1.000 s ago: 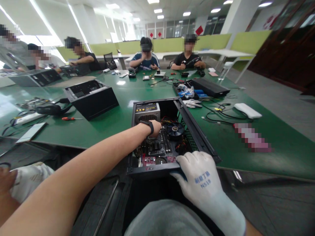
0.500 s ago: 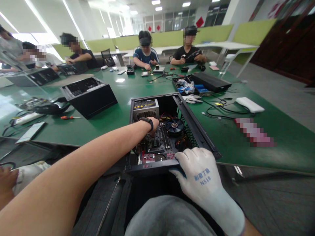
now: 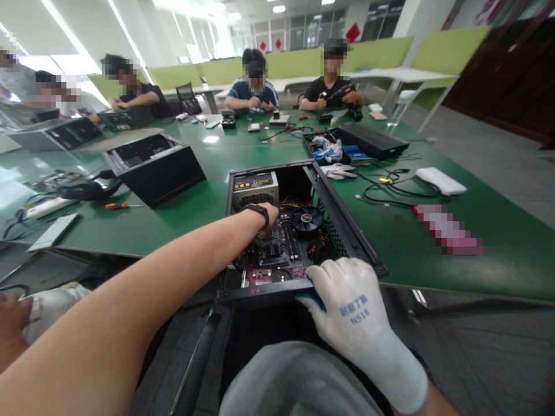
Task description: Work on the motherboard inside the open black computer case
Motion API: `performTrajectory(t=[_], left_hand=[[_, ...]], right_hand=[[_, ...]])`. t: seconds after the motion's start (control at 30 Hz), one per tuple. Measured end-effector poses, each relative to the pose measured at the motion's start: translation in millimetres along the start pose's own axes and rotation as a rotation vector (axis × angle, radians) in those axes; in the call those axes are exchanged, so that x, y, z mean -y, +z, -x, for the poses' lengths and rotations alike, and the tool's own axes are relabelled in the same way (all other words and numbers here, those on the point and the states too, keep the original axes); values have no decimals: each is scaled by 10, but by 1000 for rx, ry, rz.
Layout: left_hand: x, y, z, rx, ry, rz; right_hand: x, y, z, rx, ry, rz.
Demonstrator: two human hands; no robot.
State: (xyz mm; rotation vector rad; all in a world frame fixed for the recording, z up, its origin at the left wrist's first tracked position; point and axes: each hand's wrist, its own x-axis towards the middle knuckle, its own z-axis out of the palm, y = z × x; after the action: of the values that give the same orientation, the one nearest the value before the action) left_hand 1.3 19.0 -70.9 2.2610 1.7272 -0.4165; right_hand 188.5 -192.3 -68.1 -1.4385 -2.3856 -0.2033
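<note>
An open computer case (image 3: 277, 293) lies on its side at the table's near edge. Inside it I see a power supply (image 3: 255, 184), a motherboard (image 3: 274, 248), a round CPU fan (image 3: 307, 221) and a red circuit board (image 3: 260, 276). My left hand (image 3: 270, 216), bare with a black wristband, reaches down over the motherboard beside the power supply; its fingers are hidden, so what they touch does not show. My right hand (image 3: 349, 300), in a white glove, is closed around the near rim of the case, thumb below and fingers on top.
A second black case (image 3: 160, 173) stands tilted at left, near an orange screwdriver (image 3: 117, 205). Beyond the open case are a tray with gloves (image 3: 327, 149) and a loose glove (image 3: 337, 171). Black cables (image 3: 381, 193) and a white box (image 3: 441, 182) lie right. Co-workers sit across the table.
Both hands keep nearly the same places on and in the case. The view has shifted slightly. Across the table, a co-worker in blue has drawn a hand up from the tabletop.
</note>
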Motion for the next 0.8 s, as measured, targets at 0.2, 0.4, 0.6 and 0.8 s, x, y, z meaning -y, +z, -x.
performTrajectory(t=[0.2, 0.4, 0.6, 0.8], left_hand=[[42, 2, 24, 24, 0, 211], [27, 15, 0, 17, 10, 280], [50, 5, -16, 74, 31, 221], [48, 24, -37, 72, -1, 141]], right_hand=[[6, -3, 1, -2, -5, 5], [7, -13, -1, -11, -11, 10], [5, 11, 8, -16, -9, 15], [0, 11, 11, -33, -13, 15]])
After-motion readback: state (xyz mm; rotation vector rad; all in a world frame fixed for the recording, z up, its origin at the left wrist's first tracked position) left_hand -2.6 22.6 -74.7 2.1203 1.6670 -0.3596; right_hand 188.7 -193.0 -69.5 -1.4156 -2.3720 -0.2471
